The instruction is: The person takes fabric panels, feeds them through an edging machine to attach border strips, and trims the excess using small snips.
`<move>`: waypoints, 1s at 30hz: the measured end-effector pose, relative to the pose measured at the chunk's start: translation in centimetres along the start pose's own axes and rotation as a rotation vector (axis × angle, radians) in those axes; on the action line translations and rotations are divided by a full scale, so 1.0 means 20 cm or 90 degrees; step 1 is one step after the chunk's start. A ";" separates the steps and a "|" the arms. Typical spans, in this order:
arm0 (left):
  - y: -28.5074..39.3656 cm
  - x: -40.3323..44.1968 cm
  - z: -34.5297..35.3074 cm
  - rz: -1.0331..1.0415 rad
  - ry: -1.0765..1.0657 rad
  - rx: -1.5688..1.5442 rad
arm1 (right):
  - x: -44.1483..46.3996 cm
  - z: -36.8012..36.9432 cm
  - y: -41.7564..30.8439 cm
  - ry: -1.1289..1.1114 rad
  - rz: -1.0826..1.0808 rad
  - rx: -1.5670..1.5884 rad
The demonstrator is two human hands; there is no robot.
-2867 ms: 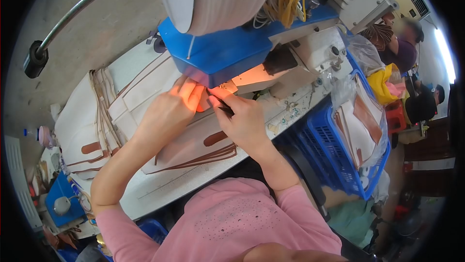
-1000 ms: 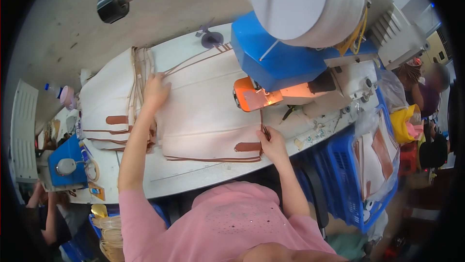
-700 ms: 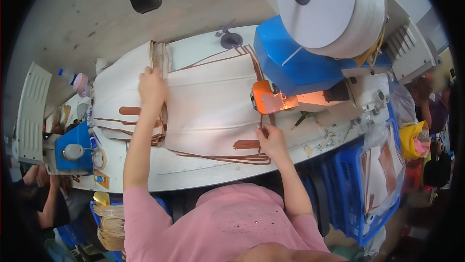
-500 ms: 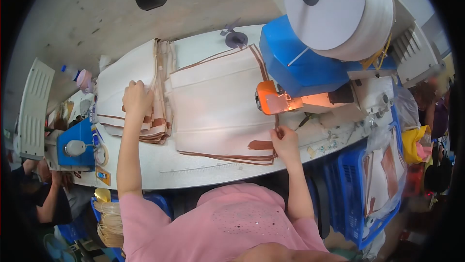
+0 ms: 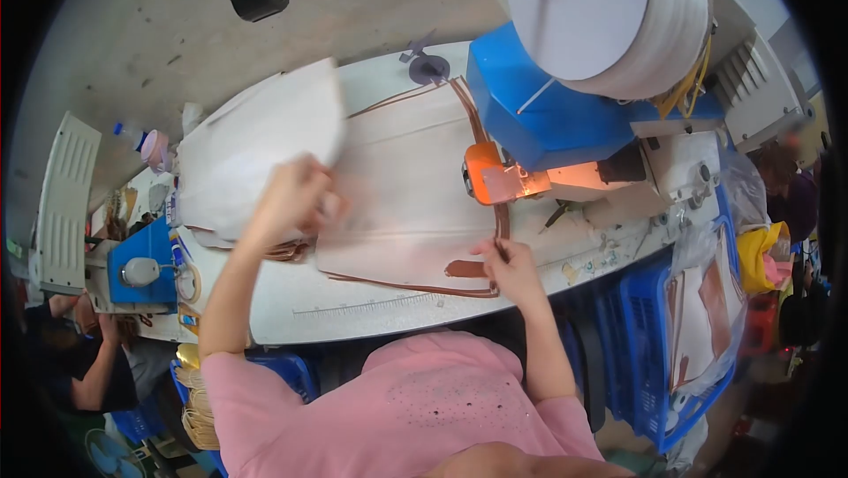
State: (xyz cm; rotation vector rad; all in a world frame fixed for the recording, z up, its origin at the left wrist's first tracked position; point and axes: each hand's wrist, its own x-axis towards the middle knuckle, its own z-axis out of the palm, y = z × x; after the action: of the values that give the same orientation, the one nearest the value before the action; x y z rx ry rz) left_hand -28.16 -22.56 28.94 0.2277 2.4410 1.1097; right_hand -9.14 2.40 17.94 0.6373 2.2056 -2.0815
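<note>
My left hand (image 5: 303, 195), blurred by motion, is closed on the edge of a white fabric panel (image 5: 265, 129) that lifts and curves above the left stack. Beneath it, the stack's brown edges (image 5: 287, 253) partly show. In the middle lies another white panel (image 5: 406, 204) with brown-bound edges and a brown patch (image 5: 470, 269). My right hand (image 5: 514, 270) pinches that panel's brown edging at its right side. Just above this hand, the edging runs under the orange guard of the sewing machine (image 5: 484, 174), whose lamp is lit.
A large white spool (image 5: 583, 14) hangs over the blue machine cover (image 5: 530, 107). To the right, blue crates (image 5: 649, 345) hold more panels. A ruler scale (image 5: 371, 306) marks the table's front. At far left, a person's arm (image 5: 93, 372) shows beside another machine (image 5: 137, 270).
My left hand has moved right and slightly down, and the top panel of the left stack has risen with it. My right hand stays at the brown edging, slightly lower.
</note>
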 end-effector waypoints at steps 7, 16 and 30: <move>0.04 0.09 0.51 0.247 -0.306 0.163 | 0.00 0.05 0.05 -0.011 0.022 -0.034; -0.02 0.75 0.69 0.532 0.119 0.358 | 0.00 0.06 0.15 0.044 -0.031 -0.242; -0.02 0.41 0.41 0.441 -0.243 0.258 | -0.14 -0.15 -0.09 0.216 -0.080 -0.359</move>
State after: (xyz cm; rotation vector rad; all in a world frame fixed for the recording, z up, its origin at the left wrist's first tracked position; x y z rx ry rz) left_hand -31.68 -14.63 21.22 1.3568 2.2429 0.6913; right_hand -6.51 4.56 20.82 0.8496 2.9017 -1.3413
